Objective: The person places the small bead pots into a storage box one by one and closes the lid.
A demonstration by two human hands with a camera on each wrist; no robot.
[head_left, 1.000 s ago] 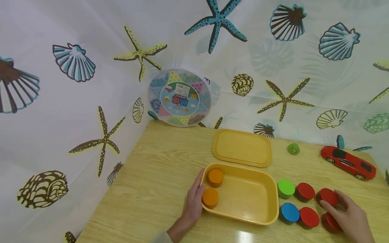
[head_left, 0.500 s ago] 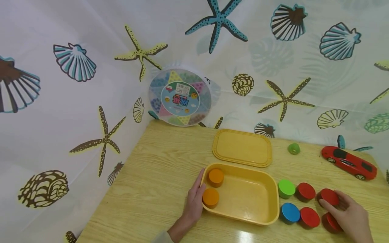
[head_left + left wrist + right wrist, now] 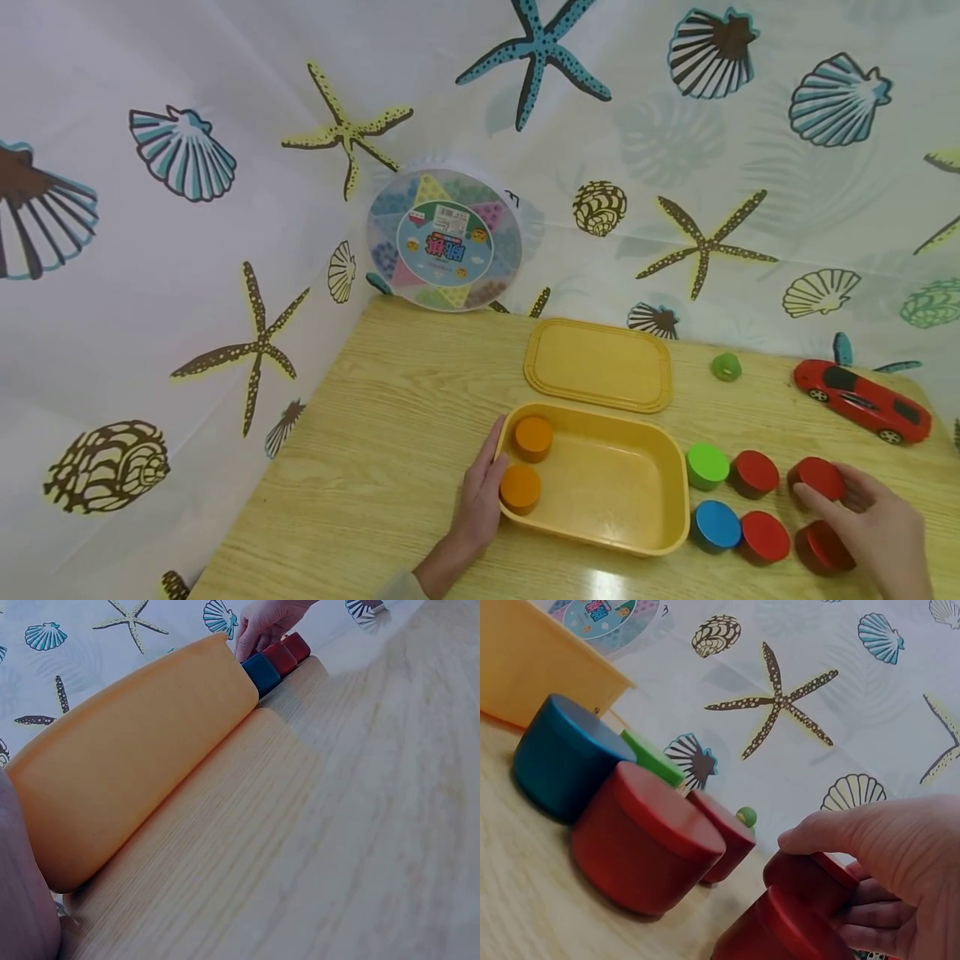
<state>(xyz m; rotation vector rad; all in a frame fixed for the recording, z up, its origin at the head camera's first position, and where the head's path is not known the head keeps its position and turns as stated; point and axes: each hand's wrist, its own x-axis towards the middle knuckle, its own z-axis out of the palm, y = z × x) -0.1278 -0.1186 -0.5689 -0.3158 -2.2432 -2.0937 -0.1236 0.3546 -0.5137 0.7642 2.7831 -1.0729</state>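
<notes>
In the head view, my left hand grips the left end of an open yellow plastic container, thumb at its rim and fingers along the outer wall. Two orange cylinders sit inside at that end. My right hand pinches a red cylinder between thumb and fingers, above and behind another red cylinder. In the right wrist view, the thumb lies on the held red cylinder, with fingers partly hidden on its far side. Right of the container stand a green cylinder, a blue cylinder and two more red cylinders.
Behind the container lies its flat yellow lid. A small green toy and a red toy car stand towards the back right. A round game box leans on the patterned cloth behind the wooden table.
My right hand has shifted slightly right and up with the red cylinder, which now stands a little farther from the front one. My left hand and the container have not moved.
</notes>
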